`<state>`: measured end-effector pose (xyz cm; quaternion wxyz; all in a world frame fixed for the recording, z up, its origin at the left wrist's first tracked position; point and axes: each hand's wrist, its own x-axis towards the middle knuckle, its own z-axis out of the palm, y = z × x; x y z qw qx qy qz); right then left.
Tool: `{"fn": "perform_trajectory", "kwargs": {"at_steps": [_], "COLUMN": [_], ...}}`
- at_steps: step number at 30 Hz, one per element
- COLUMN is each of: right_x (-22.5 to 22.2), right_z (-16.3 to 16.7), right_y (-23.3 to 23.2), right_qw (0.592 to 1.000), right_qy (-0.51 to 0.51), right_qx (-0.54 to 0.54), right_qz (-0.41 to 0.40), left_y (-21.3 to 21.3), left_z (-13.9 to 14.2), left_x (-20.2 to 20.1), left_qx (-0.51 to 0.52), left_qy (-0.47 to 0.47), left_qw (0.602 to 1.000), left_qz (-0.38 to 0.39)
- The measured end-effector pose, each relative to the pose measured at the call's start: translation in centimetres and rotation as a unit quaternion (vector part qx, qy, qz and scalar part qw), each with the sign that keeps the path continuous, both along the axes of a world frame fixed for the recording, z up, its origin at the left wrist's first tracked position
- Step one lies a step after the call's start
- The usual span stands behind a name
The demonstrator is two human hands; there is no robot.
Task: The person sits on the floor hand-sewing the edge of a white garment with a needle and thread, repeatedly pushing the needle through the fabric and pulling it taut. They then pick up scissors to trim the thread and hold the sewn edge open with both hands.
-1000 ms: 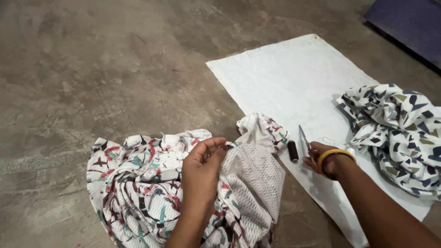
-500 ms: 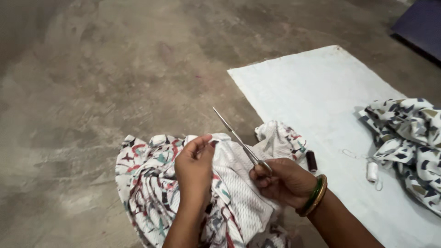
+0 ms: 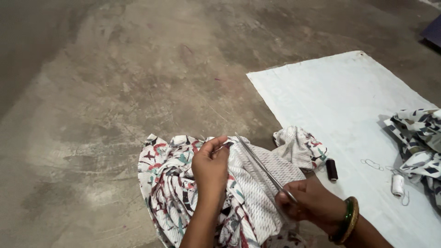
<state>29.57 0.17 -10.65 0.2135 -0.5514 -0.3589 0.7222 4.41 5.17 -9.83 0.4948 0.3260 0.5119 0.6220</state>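
Note:
My left hand point(image 3: 210, 166) pinches a fold of a white garment point(image 3: 174, 183) printed with red, teal and dark shapes, which lies bunched on the concrete floor. My right hand point(image 3: 312, 202), with a green and gold bangle point(image 3: 349, 219) at the wrist, grips a pair of metal scissors point(image 3: 262, 166). The blades are closed and point up-left, their tip right next to my left fingers and the pinched cloth.
A pale sheet point(image 3: 344, 119) is spread on the floor to the right. On it lie a dark thread spool point(image 3: 331, 169), a white thread spool point(image 3: 398, 184), loose thread and a second garment point(image 3: 420, 142) with a dark blue print. Bare concrete floor point(image 3: 115, 92) lies to the left.
My right hand picked the scissors up from the sheet and brought them over the garment to my left hand. The blade tip is now lower, close to the pinched fold.

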Motion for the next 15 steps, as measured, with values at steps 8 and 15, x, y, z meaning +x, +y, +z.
{"fn": "perform_trajectory", "kwargs": {"at_steps": [8,15], "right_x": [0.4,-1.5], "right_z": [2.9,6.7], "right_y": [0.5,1.1], "right_qw": [0.963,0.922], "right_qy": [-0.230,-0.348], "right_qx": [0.127,0.135], "right_qz": [0.066,0.102], "left_y": [-0.3,-0.5], "left_z": [0.5,0.4], "left_x": [-0.2,0.0], "left_qx": [-0.038,-0.004], "left_qy": [-0.015,0.044], "left_qw": [0.999,0.999], "left_qz": [-0.008,-0.012]}}
